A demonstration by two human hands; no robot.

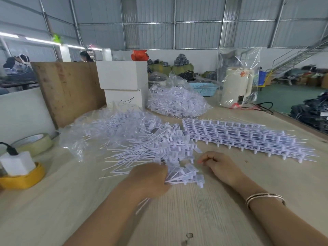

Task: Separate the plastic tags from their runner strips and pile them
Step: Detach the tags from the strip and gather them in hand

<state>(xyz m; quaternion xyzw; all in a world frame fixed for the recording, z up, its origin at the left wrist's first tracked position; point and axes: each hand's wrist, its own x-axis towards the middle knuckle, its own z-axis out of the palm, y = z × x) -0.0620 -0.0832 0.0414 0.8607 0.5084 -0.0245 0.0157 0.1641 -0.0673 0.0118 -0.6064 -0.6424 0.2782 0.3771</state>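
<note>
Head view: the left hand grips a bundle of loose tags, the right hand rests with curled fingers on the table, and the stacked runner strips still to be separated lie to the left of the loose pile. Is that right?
Not quite. The head view shows the stacked runner strips to the right of the loose pile, not the left. The rest stands: the left hand grips a bundle of tags, and the right hand rests with curled fingers on the table.
</note>
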